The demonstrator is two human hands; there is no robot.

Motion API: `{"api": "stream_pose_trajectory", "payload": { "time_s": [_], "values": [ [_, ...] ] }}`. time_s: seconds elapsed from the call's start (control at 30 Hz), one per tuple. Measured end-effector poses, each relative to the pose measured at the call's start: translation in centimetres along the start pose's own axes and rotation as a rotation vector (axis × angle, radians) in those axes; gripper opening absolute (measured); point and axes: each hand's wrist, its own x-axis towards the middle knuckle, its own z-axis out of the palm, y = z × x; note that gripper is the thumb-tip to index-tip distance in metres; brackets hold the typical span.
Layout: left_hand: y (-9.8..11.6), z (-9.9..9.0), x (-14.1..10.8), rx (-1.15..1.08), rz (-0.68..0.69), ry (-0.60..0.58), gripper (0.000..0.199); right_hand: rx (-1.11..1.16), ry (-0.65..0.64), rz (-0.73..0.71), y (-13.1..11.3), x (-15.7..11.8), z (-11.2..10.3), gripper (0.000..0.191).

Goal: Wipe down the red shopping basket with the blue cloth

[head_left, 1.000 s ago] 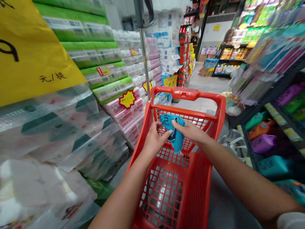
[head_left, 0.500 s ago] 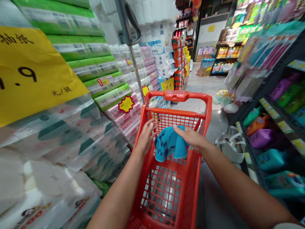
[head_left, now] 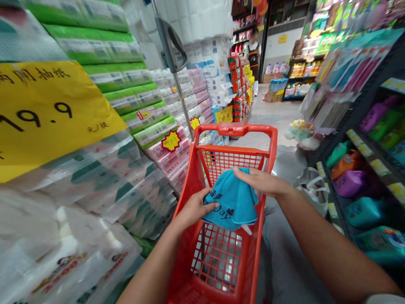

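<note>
A blue cloth point(head_left: 234, 202) with dark printed lettering hangs in loose folds between my hands, with a small white tag at its lower edge. My left hand point(head_left: 198, 207) pinches its left side, thumb over the print. The upper right part is gripped by my right hand point(head_left: 257, 179), thumb on top and fingers hidden behind the fabric. Below and around the cloth is a red plastic shopping cart point(head_left: 221, 280) with a grid floor and a raised handle frame at its far end.
Stacked tissue packs point(head_left: 123, 80) line the left, with a large yellow price sign point(head_left: 53, 126). A grey-handled pole point(head_left: 174, 50) rises behind the cart. Shelves of bottles point(head_left: 351, 183) stand right, above a pale bag point(head_left: 311, 192) on the floor. A person point(head_left: 253, 52) stands farther back.
My left hand has moved from beside the cloth onto its left edge and taken hold. The cloth is spread wider and shows more lettering. The right hand keeps its grip.
</note>
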Motion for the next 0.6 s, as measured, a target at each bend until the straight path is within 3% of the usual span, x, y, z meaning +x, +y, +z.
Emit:
{"api": "stream_pose_trajectory", "payload": {
  "time_s": [0.1,0.17,0.33,0.43,0.6],
  "values": [
    [1.1,-1.2,-1.7,0.154,-0.066,0.167,0.027,-0.228,0.083,-0.073,0.6,-0.4,-1.2,0.060],
    [2.0,-1.9,-2.7,0.187,-0.052,0.260,0.030,-0.243,0.049,-0.078,1.0,-0.7,-1.8,0.059],
    [3.0,-2.6,-4.9,-0.306,-0.021,0.295,0.037,-0.112,-0.006,-0.032,1.8,-1.4,-2.2,0.050],
    [3.1,-1.7,-5.3,-0.594,-0.073,0.342,0.045,0.136,-0.013,-0.031,2.3,-1.5,-1.6,0.051],
    [3.9,-0.2,-4.6,-0.862,-0.217,0.435,0.042,0.400,0.151,0.082,2.8,-0.7,0.0,0.068]
  ]
}}
